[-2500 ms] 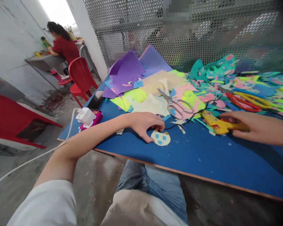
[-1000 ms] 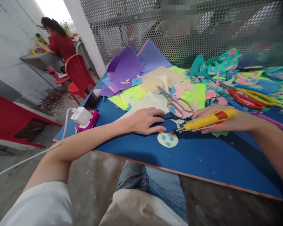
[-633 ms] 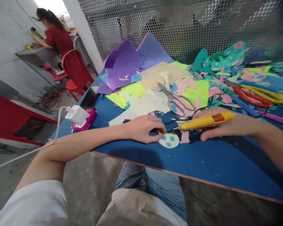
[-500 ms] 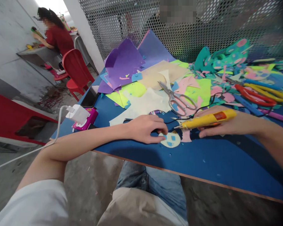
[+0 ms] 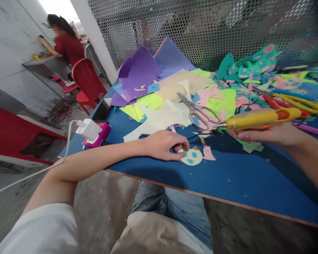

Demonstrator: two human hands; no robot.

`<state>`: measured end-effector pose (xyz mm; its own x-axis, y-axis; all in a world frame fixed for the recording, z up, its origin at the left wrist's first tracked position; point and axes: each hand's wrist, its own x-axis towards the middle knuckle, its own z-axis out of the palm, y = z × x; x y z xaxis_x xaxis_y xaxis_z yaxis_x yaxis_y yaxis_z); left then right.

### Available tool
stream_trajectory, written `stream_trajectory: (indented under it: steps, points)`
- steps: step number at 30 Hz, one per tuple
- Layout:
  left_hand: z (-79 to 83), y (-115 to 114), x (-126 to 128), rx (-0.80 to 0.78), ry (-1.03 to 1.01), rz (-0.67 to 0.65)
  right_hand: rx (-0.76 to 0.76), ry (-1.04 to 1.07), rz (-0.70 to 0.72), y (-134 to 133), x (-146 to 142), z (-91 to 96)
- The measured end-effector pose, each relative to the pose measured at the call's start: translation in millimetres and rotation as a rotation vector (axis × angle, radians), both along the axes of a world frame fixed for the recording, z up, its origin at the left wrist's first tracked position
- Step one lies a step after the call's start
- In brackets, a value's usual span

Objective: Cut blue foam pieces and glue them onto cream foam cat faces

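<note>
My left hand (image 5: pixel 166 145) rests on the blue table with its fingers curled and its thumb at the rim of a round cream foam disc (image 5: pixel 197 160). Small blue squares sit on the disc, and its left edge is hidden by my fingers. My right hand (image 5: pixel 259 135) is wrapped round a yellow glue gun (image 5: pixel 254 120), raised over the table with its metal nozzle pointing left, apart from the disc. A pink foam scrap (image 5: pixel 208 152) lies just right of the disc. Beyond my hands are metal scissors (image 5: pixel 194 109), their blades pointing away.
Purple foam sheets (image 5: pixel 140 70) and a cream sheet (image 5: pixel 166 114) lie at the back. Coloured scraps and red-handled scissors (image 5: pixel 274 102) crowd the right. A white charger (image 5: pixel 88 129) stands on a magenta box at the left. A person in red (image 5: pixel 71 49) sits beyond.
My right hand has moved right and slightly up with the glue gun, its nozzle drawing away from the disc. My left hand stays at the disc.
</note>
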<state>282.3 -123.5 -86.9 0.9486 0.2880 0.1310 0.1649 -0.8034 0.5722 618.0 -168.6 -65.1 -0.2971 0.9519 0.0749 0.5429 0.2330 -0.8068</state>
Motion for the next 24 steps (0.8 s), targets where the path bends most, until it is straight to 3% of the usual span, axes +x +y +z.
stream_trajectory:
  steps: [3, 8, 14, 17, 24]
  points:
    - [0.5, 0, 1, -0.014, 0.017, -0.003, -0.032, 0.077, 0.132, -1, -3, 6.7]
    - [4.1, -2, 3, -0.102, 0.069, 0.049, -0.083, 0.024, 0.137, -2, -3, -0.7]
    - [9.6, -2, 3, -0.159, 0.103, 0.045, -0.303, 0.164, 0.282, 3, -15, -8.9]
    - [10.8, -3, 2, -0.166, 0.109, 0.046, -0.382, 0.192, 0.303, 3, -19, -9.8]
    - [8.8, -5, 3, -0.085, 0.102, 0.061, -0.392, 0.239, 0.287, 3, -10, -20.1]
